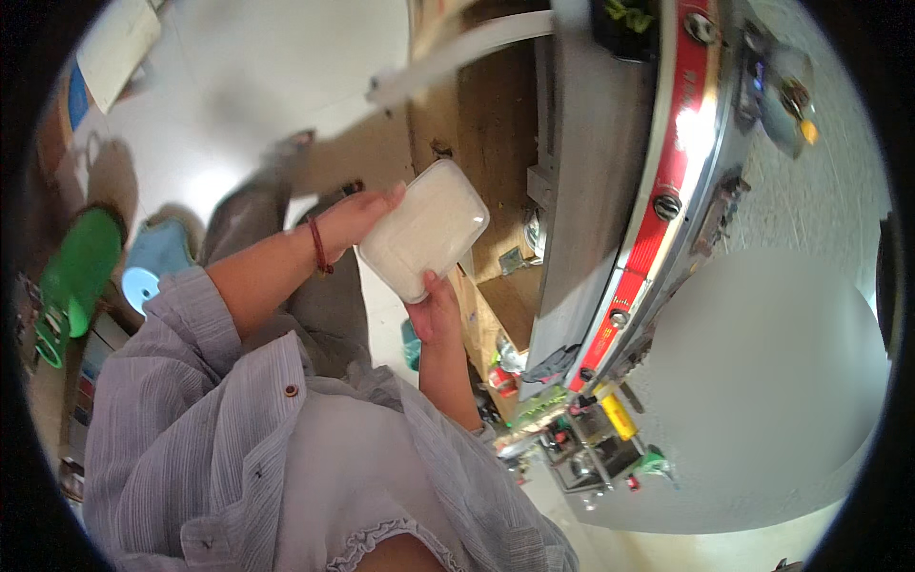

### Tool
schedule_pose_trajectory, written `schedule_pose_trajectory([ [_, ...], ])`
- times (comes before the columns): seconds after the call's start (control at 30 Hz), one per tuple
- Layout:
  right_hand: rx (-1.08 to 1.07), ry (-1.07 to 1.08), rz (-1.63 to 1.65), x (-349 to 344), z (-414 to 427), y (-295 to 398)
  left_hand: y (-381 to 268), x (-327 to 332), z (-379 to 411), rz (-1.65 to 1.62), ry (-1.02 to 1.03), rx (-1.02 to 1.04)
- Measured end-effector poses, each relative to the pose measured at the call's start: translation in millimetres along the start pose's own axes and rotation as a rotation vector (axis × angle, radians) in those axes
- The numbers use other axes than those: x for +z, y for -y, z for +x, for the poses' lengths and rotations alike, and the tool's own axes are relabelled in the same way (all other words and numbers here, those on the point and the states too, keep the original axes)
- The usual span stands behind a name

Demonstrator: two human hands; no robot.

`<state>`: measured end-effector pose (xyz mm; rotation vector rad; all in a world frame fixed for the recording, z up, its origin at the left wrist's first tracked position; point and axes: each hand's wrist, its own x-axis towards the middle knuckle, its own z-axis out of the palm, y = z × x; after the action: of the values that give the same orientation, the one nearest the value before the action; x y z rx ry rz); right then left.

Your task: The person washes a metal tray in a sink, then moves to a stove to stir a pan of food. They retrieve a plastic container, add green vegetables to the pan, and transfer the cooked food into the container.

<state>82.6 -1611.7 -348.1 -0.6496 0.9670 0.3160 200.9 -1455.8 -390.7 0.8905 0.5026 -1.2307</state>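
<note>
Both hands hold a rectangular, translucent plastic container (424, 230) with rounded corners and whitish contents or a whitish surface, tilted before my body. My left hand (363, 218), with a dark red bracelet at the wrist, grips its upper left side, the thumb along the edge. My right hand (434, 307) holds the lower right end, its thumb near the corner. Most of the fingers are hidden beneath the container. What it holds cannot be told for certain.
An open wooden cabinet (500, 157) stands to the right, below a gas stove with a red front panel (632, 286). A pale, blurred door or panel edge (465, 57) juts out above. A blue stool (154, 261) and a green plastic object (86, 264) stand on the left.
</note>
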Motion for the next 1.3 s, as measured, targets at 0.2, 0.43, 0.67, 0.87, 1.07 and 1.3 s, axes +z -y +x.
schedule_pose_trajectory([
  [0.2,-0.214,-0.305,0.074,-25,79,48,35,-49,40,0.009,-0.154,-0.01],
  [0.43,-0.487,-0.267,0.244,-23,189,133,95,-119,47,0.054,-0.262,-0.169],
  [0.67,-0.517,-0.248,0.192,-37,264,204,119,-156,65,0.012,-0.335,-0.161],
  [0.87,-0.591,-0.318,0.059,-37,297,230,121,-160,82,-0.063,-0.347,-0.095],
  [1.07,-0.665,-0.357,-0.044,-134,337,268,102,-171,93,0.445,-0.567,0.379],
  [1.3,-0.802,-0.533,-0.251,-77,288,217,-70,-139,91,0.831,-0.547,1.07],
])
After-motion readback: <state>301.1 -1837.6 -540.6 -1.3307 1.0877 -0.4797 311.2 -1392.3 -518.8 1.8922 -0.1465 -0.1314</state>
